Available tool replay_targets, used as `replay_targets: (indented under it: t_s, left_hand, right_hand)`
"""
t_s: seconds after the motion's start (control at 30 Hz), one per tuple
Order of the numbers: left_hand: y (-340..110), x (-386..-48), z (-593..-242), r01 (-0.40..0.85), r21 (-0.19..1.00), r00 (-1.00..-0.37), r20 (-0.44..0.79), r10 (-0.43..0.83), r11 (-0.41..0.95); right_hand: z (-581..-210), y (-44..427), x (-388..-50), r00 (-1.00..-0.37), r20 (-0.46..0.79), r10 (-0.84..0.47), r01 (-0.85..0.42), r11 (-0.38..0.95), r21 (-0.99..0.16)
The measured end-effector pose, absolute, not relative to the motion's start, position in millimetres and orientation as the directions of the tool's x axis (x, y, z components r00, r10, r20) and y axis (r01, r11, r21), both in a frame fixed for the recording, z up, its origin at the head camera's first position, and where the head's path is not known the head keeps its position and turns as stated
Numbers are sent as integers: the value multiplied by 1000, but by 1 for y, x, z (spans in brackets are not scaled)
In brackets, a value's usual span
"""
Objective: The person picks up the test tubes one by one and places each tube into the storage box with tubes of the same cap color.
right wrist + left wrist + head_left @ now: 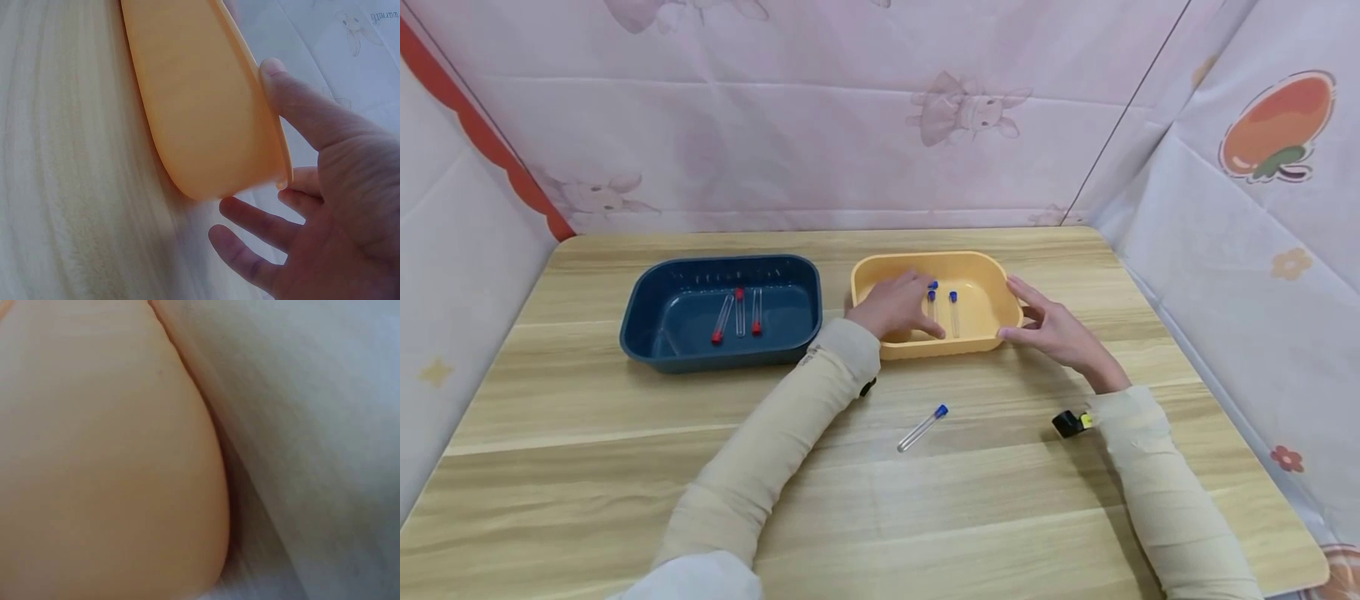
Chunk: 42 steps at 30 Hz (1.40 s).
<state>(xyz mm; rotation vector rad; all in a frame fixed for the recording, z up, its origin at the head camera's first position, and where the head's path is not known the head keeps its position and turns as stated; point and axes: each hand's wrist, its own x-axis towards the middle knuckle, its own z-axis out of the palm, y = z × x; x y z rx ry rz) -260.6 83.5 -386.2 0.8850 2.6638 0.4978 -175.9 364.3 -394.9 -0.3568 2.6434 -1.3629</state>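
Note:
My left hand point(901, 305) reaches into the yellow plastic basin point(940, 346), its thumb and fingers spread apart. Close to its fingertips lie blue-capped test tubes point(932, 297); part of them is hidden by the hand. Another blue-capped test tube point(954, 312) lies beside them on the basin floor. At the basin's right end, my right hand point(1056, 333) holds the rim between thumb and fingers. The right wrist view shows the thumb point(294, 87) on the rim and two fingers off the wall. On the table in front lies a separate blue-capped test tube point(922, 429).
To the left stands a dark blue basin point(722, 360) with red-capped test tubes point(741, 312) inside. Both basins rest on a wood-grain table point(587, 483). Patterned cloth point(820, 150) hangs behind and at the sides. The left wrist view shows mostly a blurred basin wall point(112, 456).

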Motion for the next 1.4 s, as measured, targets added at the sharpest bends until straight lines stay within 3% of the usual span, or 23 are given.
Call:
replay_targets:
  t_s: [0.47, 0.93, 1.13, 1.4]
  left_hand:
    - [85, -260, -384, 524, 390, -773, -154, 615, 757]
    - [78, -257, -377, 489, 486, -762, -166, 626, 724]
    - [72, -253, -369, 486, 552, -756, -124, 643, 678]
    - [57, -238, -351, 539, 555, -748, -32, 663, 634]
  right_hand:
    - [-395, 363, -177, -960, -33, -278, -133, 555, -821]
    - [-394, 362, -176, -960, -29, -277, -130, 538, -833]
    - [-393, 363, -175, -962, -26, -270, -129, 540, -832]
    - [-395, 364, -175, -962, -35, -272, -122, 538, -834]
